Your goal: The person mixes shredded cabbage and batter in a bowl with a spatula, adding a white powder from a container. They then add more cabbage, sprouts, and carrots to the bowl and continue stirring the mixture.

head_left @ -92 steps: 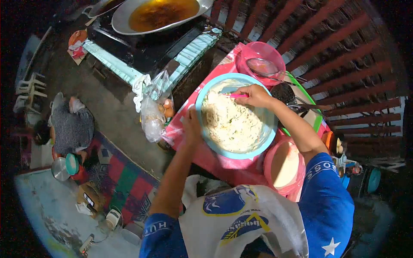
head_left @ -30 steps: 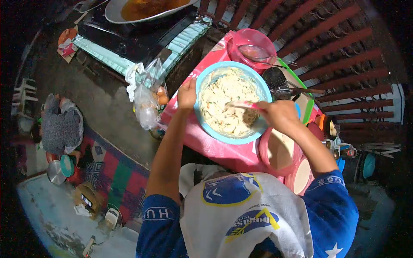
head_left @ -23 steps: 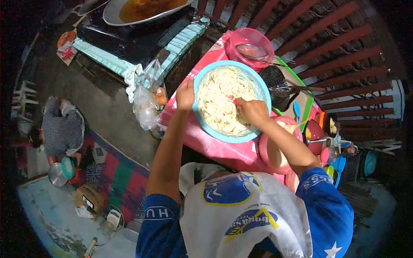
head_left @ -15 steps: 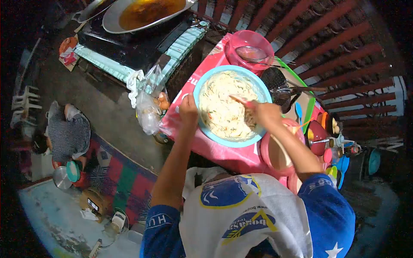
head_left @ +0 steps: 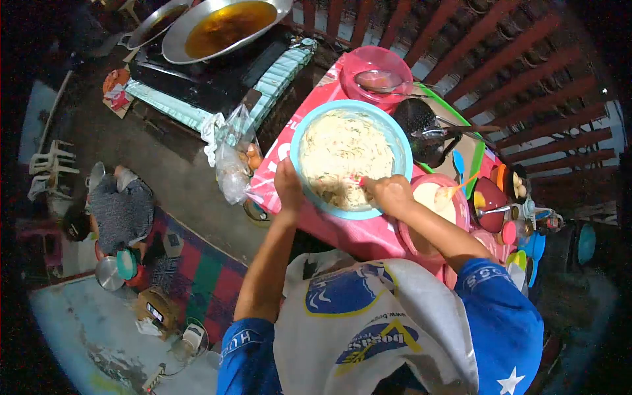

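Note:
A light-blue bowl holds a thick, pale batter flecked with green and orange shreds. My left hand grips its rim at the lower left. Inside the near side of the bowl, my right hand is closed around a mixing tool with a red handle; the tool's working end is sunk in the batter. Just right of the bowl stands a pink tub with a creamy liquid and an orange ladle in it.
A pink basin with a strainer stands behind the bowl. Frying tools lie on a green-edged tray. A wok of oil sits on the stove at upper left. Bagged eggs hang near the table. Another person is at left.
My right hand has moved down and left with the mixing tool, from the bowl's right side to its near side. My left hand has slid slightly lower along the rim.

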The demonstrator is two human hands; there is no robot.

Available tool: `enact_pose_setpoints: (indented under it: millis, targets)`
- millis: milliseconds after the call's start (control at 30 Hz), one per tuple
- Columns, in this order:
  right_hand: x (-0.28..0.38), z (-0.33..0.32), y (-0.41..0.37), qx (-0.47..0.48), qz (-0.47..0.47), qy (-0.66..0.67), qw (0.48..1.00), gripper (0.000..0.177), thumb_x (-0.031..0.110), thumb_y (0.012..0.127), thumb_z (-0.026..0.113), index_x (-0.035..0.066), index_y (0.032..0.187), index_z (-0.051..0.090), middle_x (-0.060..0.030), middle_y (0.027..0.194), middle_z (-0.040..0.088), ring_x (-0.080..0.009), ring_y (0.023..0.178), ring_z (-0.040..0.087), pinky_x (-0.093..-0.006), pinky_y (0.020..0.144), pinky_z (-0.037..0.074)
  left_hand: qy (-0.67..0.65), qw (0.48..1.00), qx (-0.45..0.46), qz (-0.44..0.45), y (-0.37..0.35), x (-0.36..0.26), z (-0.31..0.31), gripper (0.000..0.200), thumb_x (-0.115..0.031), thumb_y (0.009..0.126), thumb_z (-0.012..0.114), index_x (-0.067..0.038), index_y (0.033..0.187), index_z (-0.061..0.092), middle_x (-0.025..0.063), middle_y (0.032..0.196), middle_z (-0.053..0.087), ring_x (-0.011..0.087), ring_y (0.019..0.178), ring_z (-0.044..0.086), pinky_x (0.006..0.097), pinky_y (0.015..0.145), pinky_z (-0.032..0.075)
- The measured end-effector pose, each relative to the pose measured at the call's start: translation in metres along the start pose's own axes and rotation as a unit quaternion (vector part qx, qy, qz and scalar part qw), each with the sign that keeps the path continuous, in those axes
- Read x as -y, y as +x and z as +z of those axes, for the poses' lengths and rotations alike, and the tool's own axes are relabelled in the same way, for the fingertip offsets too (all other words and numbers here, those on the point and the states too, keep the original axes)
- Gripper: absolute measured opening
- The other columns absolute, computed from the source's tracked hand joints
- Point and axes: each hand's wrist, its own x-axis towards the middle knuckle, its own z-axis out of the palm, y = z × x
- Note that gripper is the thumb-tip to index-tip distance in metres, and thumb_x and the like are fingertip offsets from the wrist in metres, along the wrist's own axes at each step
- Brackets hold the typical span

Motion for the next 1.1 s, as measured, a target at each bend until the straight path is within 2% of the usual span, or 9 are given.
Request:
enact_pose_setpoints:
  millis: [133,233,700,767,933,967,1000,1033,1100]
  targets:
    - [-0.010,-0.027,0.002,-0.056,-0.037,0.021,0.998,0.013,0.018,0.065,0.061,0.017,0.076,0.068,-0.0063,0.082,0.060,-0.0232,0.086,0.053,-0.0372,0.078,0.037,-0.129,0.989,0.022,-0.063,-0.015,0.016,-0.002,0.034,-0.030,0.094,0.039,-0.002,0.090,0.058,0.0014,0.073,0.054,0.0106,0.065,0.047,0.0272,0.060,0.041]
    - [0.008,-0.021,0.025,-0.111,-0.023,0.134,0.984,0.017,0.013,0.068,0.057,0.017,0.078,0.070,-0.0061,0.086,0.058,-0.0242,0.091,0.049,-0.0375,0.080,0.036,-0.100,0.971,-0.016,-0.216,-0.047,-0.007,-0.016,0.028,-0.027,0.093,0.047,-0.005,0.108,0.056,-0.0037,0.071,0.049,0.0039,0.055,0.038,0.0189,0.049,0.034]
    - [0.026,0.006,0.034,-0.166,0.018,0.158,0.973,0.021,0.006,0.068,0.051,0.014,0.077,0.069,-0.0067,0.081,0.056,-0.0235,0.085,0.048,-0.0359,0.077,0.037,0.011,0.936,-0.157,-0.314,-0.163,0.010,-0.137,0.025,-0.028,0.093,0.047,-0.012,0.108,0.059,-0.0028,0.084,0.055,0.0061,0.060,0.043,0.0215,0.055,0.040]
    - [0.029,-0.038,0.015,-0.231,-0.026,0.329,0.915,0.020,0.005,0.074,0.049,0.012,0.080,0.067,-0.0080,0.082,0.057,-0.0236,0.084,0.050,-0.0357,0.076,0.039,0.024,0.935,-0.160,-0.316,-0.171,0.028,-0.150,0.022,-0.026,0.092,0.048,-0.012,0.105,0.059,-0.0037,0.073,0.050,0.0055,0.057,0.042,0.0209,0.051,0.038]
    - [0.076,-0.195,-0.064,-0.025,-0.313,0.769,0.557,0.017,0.013,0.086,0.052,0.008,0.080,0.067,-0.0057,0.083,0.056,-0.0174,0.075,0.051,-0.0307,0.063,0.040,0.077,0.936,-0.107,-0.327,-0.172,0.053,-0.172,0.018,-0.023,0.092,0.049,-0.011,0.102,0.059,-0.0050,0.061,0.043,0.0047,0.050,0.037,0.0197,0.045,0.031]
    - [0.078,-0.207,-0.054,-0.015,-0.507,0.666,0.547,0.026,0.022,0.082,0.051,0.012,0.102,0.064,-0.0112,0.100,0.052,-0.0267,0.089,0.048,-0.0383,0.083,0.037,0.039,0.932,-0.085,-0.349,-0.166,0.057,-0.177,0.018,-0.023,0.092,0.049,-0.011,0.102,0.058,-0.0053,0.060,0.042,0.0046,0.049,0.036,0.0197,0.045,0.030]
    - [0.096,-0.211,-0.064,-0.016,-0.507,0.710,0.489,0.023,0.024,0.085,0.050,0.012,0.097,0.065,-0.0106,0.097,0.052,-0.0265,0.088,0.049,-0.0383,0.085,0.035,0.001,0.927,-0.064,-0.370,-0.161,0.059,-0.180,0.018,-0.023,0.092,0.049,-0.010,0.101,0.057,-0.0056,0.059,0.040,0.0045,0.048,0.035,0.0198,0.044,0.028]
    - [0.106,-0.221,-0.062,-0.046,-0.504,0.709,0.490,0.027,0.007,0.089,0.045,0.017,0.087,0.070,-0.0028,0.092,0.057,-0.0154,0.075,0.049,-0.0296,0.066,0.038,0.030,0.940,-0.055,-0.336,-0.156,0.045,-0.174,0.019,-0.024,0.092,0.049,-0.009,0.102,0.056,-0.0060,0.057,0.039,0.0041,0.046,0.033,0.0202,0.044,0.028]
    - [0.110,-0.223,-0.059,-0.055,-0.501,0.703,0.502,0.026,0.007,0.089,0.046,0.017,0.087,0.070,-0.0030,0.092,0.057,-0.0156,0.075,0.049,-0.0296,0.065,0.037,0.063,0.940,-0.050,-0.330,-0.144,0.036,-0.172,0.020,-0.024,0.092,0.049,-0.009,0.102,0.056,-0.0062,0.063,0.043,0.0035,0.049,0.034,0.0198,0.044,0.029]
